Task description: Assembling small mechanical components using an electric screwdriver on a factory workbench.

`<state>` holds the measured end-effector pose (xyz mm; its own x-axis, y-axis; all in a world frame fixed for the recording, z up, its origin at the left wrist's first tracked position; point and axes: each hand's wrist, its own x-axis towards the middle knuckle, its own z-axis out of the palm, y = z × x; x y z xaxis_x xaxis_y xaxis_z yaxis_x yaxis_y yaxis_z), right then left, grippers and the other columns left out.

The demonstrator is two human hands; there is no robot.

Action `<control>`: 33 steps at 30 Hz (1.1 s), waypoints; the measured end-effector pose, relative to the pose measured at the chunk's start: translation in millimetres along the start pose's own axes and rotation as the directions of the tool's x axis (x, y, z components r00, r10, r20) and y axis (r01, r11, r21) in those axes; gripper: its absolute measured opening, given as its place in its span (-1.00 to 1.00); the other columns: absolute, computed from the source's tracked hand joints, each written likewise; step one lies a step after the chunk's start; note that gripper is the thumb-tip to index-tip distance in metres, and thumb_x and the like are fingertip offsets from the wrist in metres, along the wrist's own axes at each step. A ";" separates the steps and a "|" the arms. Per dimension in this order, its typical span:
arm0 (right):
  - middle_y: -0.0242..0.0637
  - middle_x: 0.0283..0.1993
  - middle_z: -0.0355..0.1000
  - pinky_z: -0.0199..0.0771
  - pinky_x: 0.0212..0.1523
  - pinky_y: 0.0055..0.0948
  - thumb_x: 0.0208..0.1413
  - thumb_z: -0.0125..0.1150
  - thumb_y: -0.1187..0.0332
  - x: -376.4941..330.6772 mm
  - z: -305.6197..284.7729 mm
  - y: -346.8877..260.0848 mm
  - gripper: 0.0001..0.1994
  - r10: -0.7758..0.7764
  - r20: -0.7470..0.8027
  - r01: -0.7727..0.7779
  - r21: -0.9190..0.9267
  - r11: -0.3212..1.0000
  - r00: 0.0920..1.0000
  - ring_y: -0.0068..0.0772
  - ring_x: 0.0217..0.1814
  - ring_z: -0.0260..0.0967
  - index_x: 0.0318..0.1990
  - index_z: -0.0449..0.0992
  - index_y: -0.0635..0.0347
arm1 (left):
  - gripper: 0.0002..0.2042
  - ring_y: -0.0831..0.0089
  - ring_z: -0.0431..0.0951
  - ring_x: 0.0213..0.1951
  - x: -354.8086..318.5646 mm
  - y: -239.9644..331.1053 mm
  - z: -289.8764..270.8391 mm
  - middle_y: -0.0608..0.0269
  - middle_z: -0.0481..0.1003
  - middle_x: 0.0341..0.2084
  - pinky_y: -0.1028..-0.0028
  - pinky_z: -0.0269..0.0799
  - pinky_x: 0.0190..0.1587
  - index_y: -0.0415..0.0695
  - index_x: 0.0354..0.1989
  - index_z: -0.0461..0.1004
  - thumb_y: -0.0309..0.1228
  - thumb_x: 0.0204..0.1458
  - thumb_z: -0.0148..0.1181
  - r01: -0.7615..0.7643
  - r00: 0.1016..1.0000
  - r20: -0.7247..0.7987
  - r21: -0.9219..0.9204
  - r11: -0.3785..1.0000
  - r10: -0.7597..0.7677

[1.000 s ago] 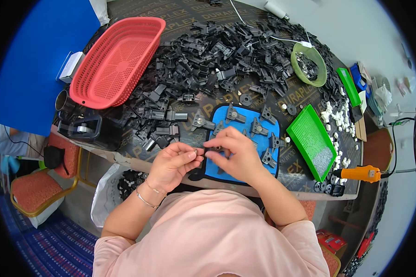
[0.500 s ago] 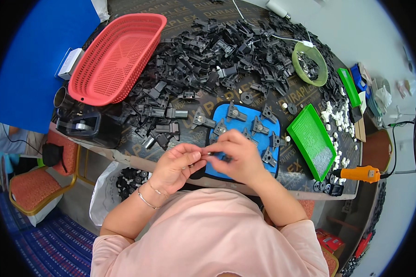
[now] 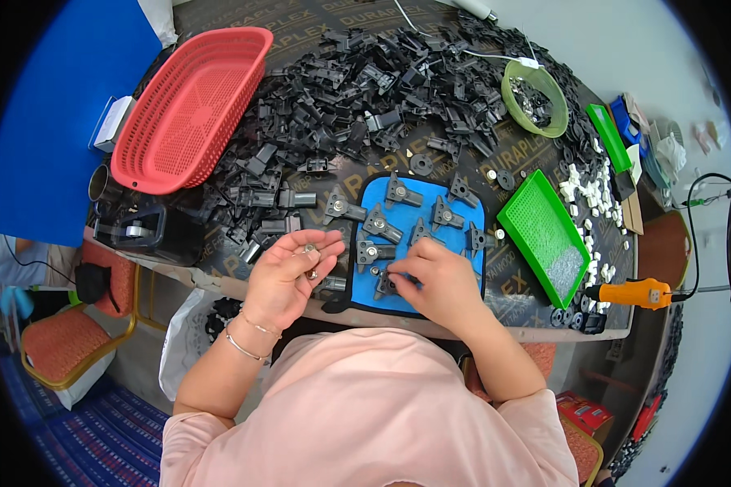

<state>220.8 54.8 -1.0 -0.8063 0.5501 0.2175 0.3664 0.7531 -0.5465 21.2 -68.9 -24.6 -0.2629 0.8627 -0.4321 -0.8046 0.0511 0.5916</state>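
My left hand (image 3: 291, 272) is turned palm up left of the blue mat (image 3: 455, 282), fingers curled around a few small round metal pieces (image 3: 310, 248). On the mat lie several black plastic brackets (image 3: 379, 225), each with a winged end, a short stem and, on many, a round metal piece in the middle. Over the mat's near part, my right hand (image 3: 440, 286) has its fingertips pinched together at a black bracket (image 3: 384, 284). What sits between those fingertips is hidden.
A big heap of black plastic parts (image 3: 341, 97) covers the table's far side. The red basket (image 3: 122, 166) stands left, beside a black tape dispenser (image 3: 158, 231). To the right are a green tray (image 3: 536, 235), a yellow-green bowl (image 3: 508, 97), white plastic pieces (image 3: 577, 187) and an orange electric screwdriver (image 3: 638, 294).
My hands were together over the mat's near left edge and have parted. The left moved left and opened palm up with metal pieces; the right came down to a bracket on the mat.
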 end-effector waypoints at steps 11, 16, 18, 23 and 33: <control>-0.21 -0.46 0.37 0.48 -0.43 -0.33 -0.20 0.22 0.36 15.9 41.5 -26.4 -0.90 0.214 0.286 -0.054 -0.480 0.876 0.934 -0.23 -0.38 0.45 -0.56 0.54 0.20 | -0.78 0.24 0.54 -0.10 -11.2 7.6 -9.7 -0.02 0.49 -0.13 0.44 0.52 -0.09 -0.24 -0.05 0.38 -0.49 0.14 0.05 -0.063 0.995 -0.073 0.042 0.997 0.066; -0.21 -0.47 0.37 0.48 -0.45 -0.32 -0.22 0.19 0.41 13.0 46.3 -23.7 -0.93 0.133 0.205 -0.038 -0.410 0.911 0.970 -0.22 -0.42 0.45 -0.58 0.52 0.19 | -0.79 0.24 0.55 -0.13 -10.9 8.4 -14.7 0.00 0.50 -0.16 0.42 0.52 -0.11 -0.20 -0.06 0.38 -0.47 0.14 0.05 -0.088 0.992 -0.085 0.026 0.996 0.090; -0.23 -0.47 0.37 0.48 -0.46 -0.32 -0.21 0.18 0.41 11.7 44.1 -21.8 -0.94 0.131 0.181 -0.053 -0.384 0.922 0.975 -0.22 -0.43 0.44 -0.58 0.51 0.19 | -0.80 0.24 0.55 -0.14 -8.9 7.6 -16.2 0.00 0.50 -0.17 0.41 0.52 -0.12 -0.18 -0.07 0.38 -0.48 0.14 0.05 -0.085 0.994 -0.067 0.005 0.996 0.085; -0.36 -0.53 0.32 0.42 -0.52 -0.35 -0.24 0.27 0.40 8.6 20.9 -13.6 -0.95 0.021 -0.032 -0.024 -0.104 0.994 0.999 -0.30 -0.52 0.40 -0.53 0.55 0.08 | -0.85 0.28 0.57 -0.20 -10.5 9.3 -18.0 0.09 0.54 -0.27 0.43 0.53 -0.15 -0.18 -0.14 0.43 -0.47 0.13 0.09 -0.084 0.994 -0.071 0.031 0.996 0.086; -0.45 -0.59 0.17 0.27 -0.63 -0.46 -0.27 0.29 0.43 -24.8 6.2 17.2 -0.85 -0.448 0.049 0.438 -0.325 0.838 0.893 -0.46 -0.59 0.26 -0.42 0.55 0.09 | -0.85 0.35 0.58 -0.28 -5.5 3.4 -14.3 0.14 0.55 -0.33 0.47 0.54 -0.22 -0.18 -0.15 0.45 -0.48 0.12 0.09 -0.029 0.999 -0.037 0.029 0.999 0.030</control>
<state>244.2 51.8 -20.9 -0.9065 0.1362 0.3996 0.1046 0.9895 -0.0998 12.3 -80.7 -29.9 -0.3066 0.8444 -0.4392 -0.7808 0.0407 0.6234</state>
